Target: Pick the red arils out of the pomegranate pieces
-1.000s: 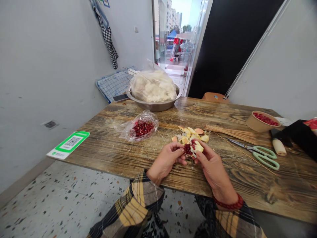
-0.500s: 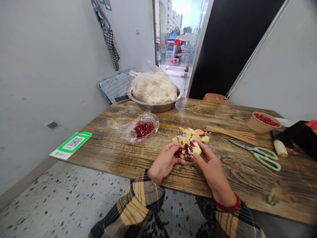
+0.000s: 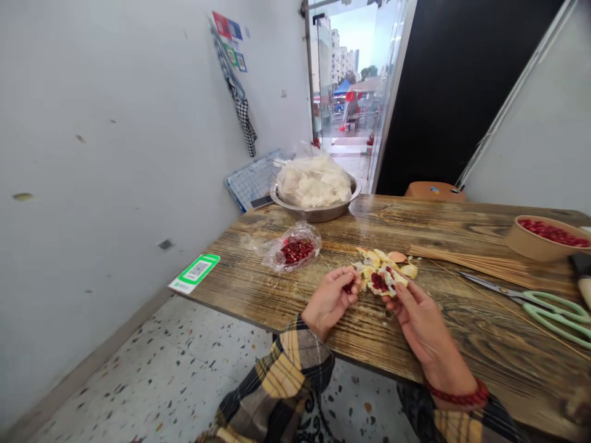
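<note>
My right hand [image 3: 420,320] grips a piece of pomegranate [image 3: 388,281], pale rind with dark red seeds still set in it. Curled fingers of my left hand [image 3: 331,299] hold some loose pomegranate seeds [image 3: 349,285], just left of that piece and apart from it. Behind both hands lies a heap of yellowish pomegranate peel [image 3: 369,257]. Further left, a clear plastic bag [image 3: 270,252] with red seeds [image 3: 296,250] rests on the wooden table [image 3: 249,283].
A metal basin [image 3: 318,214] carries a bag of whitish stuff [image 3: 314,181] at the back. To the right are wooden skewers [image 3: 471,261], green-handled scissors [image 3: 549,311] and a paper bowl [image 3: 530,241] of red seeds. A QR-code card [image 3: 196,271] lies at the left edge.
My hands have moved apart, with the left now holding seeds away from the pomegranate piece. The view has swung left, so everything appears further right.
</note>
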`<act>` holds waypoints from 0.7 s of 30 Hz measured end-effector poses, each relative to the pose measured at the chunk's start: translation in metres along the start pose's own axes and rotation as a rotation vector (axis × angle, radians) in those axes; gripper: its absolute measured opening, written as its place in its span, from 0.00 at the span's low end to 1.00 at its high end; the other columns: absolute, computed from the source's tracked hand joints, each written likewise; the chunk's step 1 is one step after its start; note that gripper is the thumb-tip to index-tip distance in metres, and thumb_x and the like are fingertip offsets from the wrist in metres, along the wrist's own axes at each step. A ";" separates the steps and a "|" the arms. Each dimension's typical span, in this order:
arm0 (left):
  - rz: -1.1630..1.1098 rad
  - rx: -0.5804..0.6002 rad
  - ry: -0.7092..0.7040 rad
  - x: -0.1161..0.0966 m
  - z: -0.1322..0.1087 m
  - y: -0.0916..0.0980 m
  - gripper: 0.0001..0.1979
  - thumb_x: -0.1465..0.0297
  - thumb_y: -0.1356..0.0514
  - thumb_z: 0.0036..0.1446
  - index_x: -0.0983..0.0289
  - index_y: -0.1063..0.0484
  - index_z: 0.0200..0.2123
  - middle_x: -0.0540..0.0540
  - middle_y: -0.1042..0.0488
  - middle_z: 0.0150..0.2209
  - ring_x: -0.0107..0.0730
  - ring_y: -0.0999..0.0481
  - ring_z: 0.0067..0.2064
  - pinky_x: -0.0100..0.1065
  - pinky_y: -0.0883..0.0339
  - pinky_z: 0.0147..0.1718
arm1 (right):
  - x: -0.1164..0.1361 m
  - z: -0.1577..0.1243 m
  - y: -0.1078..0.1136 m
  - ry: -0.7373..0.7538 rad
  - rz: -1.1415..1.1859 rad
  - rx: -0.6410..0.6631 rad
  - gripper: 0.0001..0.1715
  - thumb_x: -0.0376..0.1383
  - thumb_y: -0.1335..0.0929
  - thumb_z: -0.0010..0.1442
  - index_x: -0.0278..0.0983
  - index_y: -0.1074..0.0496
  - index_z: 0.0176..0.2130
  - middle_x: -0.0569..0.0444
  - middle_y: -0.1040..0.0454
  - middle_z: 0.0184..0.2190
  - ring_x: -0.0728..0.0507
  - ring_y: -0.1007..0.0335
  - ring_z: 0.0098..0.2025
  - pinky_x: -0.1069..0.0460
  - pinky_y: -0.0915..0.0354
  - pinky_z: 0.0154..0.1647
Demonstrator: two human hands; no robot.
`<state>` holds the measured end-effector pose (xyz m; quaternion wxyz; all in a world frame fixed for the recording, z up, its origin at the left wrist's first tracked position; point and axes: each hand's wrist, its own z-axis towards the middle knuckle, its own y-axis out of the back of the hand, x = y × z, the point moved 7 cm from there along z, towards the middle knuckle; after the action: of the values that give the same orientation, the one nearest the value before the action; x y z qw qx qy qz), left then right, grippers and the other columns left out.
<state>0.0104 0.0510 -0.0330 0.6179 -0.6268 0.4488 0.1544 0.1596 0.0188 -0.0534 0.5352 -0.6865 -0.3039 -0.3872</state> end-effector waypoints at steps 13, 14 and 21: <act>0.840 -0.350 -0.337 -0.146 0.012 0.051 0.14 0.60 0.36 0.45 0.67 0.28 0.26 0.51 0.28 0.24 0.25 0.33 0.25 0.27 0.40 0.25 | -0.001 -0.002 -0.006 -0.019 0.089 0.035 0.22 0.44 0.23 0.44 0.41 0.22 0.40 0.55 0.22 0.34 0.51 0.32 0.26 0.58 0.34 0.22; 0.881 -0.361 -0.340 -0.149 0.012 0.053 0.15 0.60 0.35 0.44 0.67 0.27 0.27 0.52 0.27 0.25 0.26 0.32 0.26 0.28 0.40 0.26 | -0.002 -0.001 -0.007 -0.025 0.089 0.044 0.22 0.44 0.23 0.44 0.40 0.22 0.40 0.55 0.22 0.34 0.51 0.32 0.26 0.58 0.34 0.22; 1.059 -0.313 -0.383 -0.159 -0.002 0.035 0.17 0.59 0.35 0.42 0.67 0.23 0.30 0.55 0.22 0.30 0.34 0.28 0.32 0.31 0.37 0.31 | 0.000 0.000 -0.011 0.044 0.057 0.082 0.24 0.46 0.25 0.47 0.40 0.23 0.44 0.53 0.21 0.35 0.50 0.32 0.24 0.56 0.36 0.20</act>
<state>-0.1041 0.1144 0.0642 0.4266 -0.3617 0.5531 0.6174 0.1506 0.0218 -0.0479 0.5802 -0.6638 -0.2879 -0.3740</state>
